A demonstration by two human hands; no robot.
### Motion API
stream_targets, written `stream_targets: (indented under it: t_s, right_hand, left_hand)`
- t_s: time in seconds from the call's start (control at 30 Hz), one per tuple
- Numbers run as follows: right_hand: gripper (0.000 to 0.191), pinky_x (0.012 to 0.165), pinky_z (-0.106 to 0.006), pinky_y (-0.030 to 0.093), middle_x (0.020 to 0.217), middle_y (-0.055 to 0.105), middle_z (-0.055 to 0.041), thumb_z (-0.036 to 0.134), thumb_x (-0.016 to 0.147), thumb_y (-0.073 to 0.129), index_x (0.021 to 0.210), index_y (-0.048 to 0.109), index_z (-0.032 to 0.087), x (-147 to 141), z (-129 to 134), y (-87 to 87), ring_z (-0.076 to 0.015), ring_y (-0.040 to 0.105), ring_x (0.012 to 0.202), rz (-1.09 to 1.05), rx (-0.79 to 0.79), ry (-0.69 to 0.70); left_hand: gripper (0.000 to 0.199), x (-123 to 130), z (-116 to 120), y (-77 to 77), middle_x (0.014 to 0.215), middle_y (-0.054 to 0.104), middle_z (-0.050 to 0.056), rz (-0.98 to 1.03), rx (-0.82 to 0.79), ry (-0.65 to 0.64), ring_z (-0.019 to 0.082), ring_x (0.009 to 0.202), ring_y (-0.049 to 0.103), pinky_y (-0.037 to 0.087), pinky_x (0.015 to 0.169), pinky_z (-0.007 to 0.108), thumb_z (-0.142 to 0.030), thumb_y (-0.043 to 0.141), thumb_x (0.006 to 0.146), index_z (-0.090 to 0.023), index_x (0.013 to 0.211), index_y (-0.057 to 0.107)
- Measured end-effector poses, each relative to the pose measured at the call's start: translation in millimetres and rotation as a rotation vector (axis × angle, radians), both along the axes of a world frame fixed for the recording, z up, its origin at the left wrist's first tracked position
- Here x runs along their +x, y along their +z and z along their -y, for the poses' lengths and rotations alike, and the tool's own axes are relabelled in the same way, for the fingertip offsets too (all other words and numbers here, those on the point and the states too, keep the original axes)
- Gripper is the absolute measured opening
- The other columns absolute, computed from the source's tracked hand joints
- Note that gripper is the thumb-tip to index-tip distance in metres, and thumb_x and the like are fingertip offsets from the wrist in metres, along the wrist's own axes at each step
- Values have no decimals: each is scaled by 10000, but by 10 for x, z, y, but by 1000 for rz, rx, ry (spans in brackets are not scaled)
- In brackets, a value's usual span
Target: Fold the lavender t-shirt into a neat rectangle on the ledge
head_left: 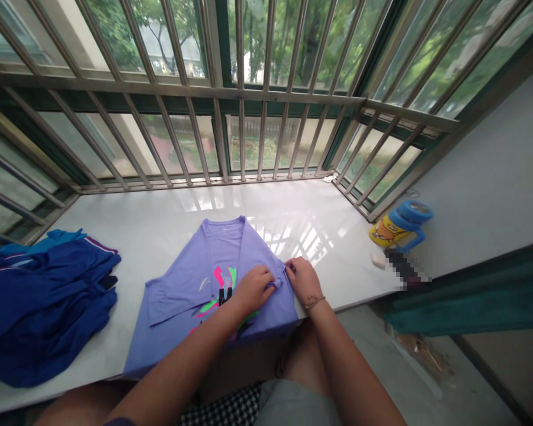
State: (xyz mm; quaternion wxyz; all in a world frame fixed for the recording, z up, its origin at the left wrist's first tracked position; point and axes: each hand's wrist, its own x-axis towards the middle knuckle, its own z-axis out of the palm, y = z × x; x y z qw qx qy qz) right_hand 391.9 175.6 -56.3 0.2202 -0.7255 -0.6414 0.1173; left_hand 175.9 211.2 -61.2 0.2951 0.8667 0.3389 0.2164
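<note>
Lavender T-shirt lies flat on white stone sill, approx mid-sill, lower edge close to front edge. One side is folded in over the body. Pink, green & black print shows at centre, partly under my L hand.

L hand is clenched, fingers curled on a pinch of shirt fabric just right of the print. R hand is just beside it, fingertips on the shirt's right edge. From this view I can't tell if R is gripping or only touching. Thin bracelet on R wrist.

Further out on sill: navy clothing pile w/ brighter blue bit on top, L of shirt, near but not touching. To the R, well apart from shirt, blue-lidded yellow cartoon mug, looks tilted, w/ small white bar just below it & pixelated object beside that; can't tell what that one is.

Behind sill: steel window bars, trees outside. Teal cloth hangs at R. Below hands: grey shorts & black-and-white checked fabric.
</note>
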Motion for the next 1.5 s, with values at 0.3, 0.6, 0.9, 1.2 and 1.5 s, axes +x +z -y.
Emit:
stream_targets:
  t_s: [0.3,0.6,0.9,1.2,1.5]
  right_hand:
    - [379,990,-378,530,1204,698,-145,451,976,730,1249,707,190,-56,-45,-92,-279,665,1105,32,43,-11]
    - [299,991,-375,543,1150,713,-127,391,1080,530,1228,706,200,-83,-71,0,-250,679,1079,-36,70,19]
    - [227,980,-363,506,1136,708,-125,154,958,632,1156,732,203,-224,-244,18,-264,645,1090,118,-57,28]
    - [270,974,-282,502,1082,765,-51,89,994,553,1084,774,216,313,-389,74,-178,702,1043,63,-111,170]
    - [488,1118,-377,493,1304,679,-110,81,891,596,1358,673,198,195,-132,107,-233,623,1242,37,31,244]
  left_hand:
    - [376,-166,-174,-97,730,560,-37,512,-414,352,161,710,511,400,680,276,-569,577,995,-220,870,640]
    - [432,-164,-117,-104,691,515,-44,464,-356,334,158,691,494,365,657,276,-600,546,1022,-220,823,601]
    - [263,-122,-80,-30,844,667,17,370,-227,241,201,830,609,481,796,324,-451,631,990,-224,868,683]
    - [36,-43,-50,-78,1042,742,79,195,-11,88,261,1058,653,491,986,406,-238,700,925,-234,890,690]
    - [213,-52,-41,-52,1048,737,86,179,-11,77,259,1044,657,492,986,400,-373,601,1048,-231,909,680]
